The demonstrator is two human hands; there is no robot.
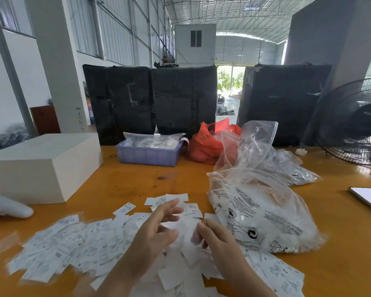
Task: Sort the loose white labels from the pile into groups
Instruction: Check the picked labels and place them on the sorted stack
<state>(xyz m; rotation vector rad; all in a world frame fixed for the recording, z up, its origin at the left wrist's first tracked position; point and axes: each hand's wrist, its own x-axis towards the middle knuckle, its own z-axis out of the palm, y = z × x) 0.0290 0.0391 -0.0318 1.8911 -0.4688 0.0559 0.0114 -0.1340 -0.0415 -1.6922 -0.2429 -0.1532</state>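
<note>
- The right hand (214,239) has its grip narrowed to a pinch, fingertips curled around a blurred white label (185,229) held just above the pile
- The left hand (159,226) is beside it with a wide, relaxed grip; its fingers spread forward over the labels, and whether they touch the held label is lost in blur
- The pile of loose white labels (77,247) lies on the near part of the orange wooden surface (120,185), spreading from the far left under both hands to the lower right corner; most carry small black print
- A few separate labels (177,198) lie just beyond the left fingertips, apart from the main heap
- Just right of the hands a clear printed plastic bag (259,213) rests against the pile, with more clear bags (272,159) behind it
- Further back are a red plastic bag (206,144) and a blue tray (148,156) holding packets
- A white box (41,163) stands at the left, a white controller (7,207) near it
- A phone (368,198) lies at the right edge, and a black fan (356,123) stands behind it
</note>
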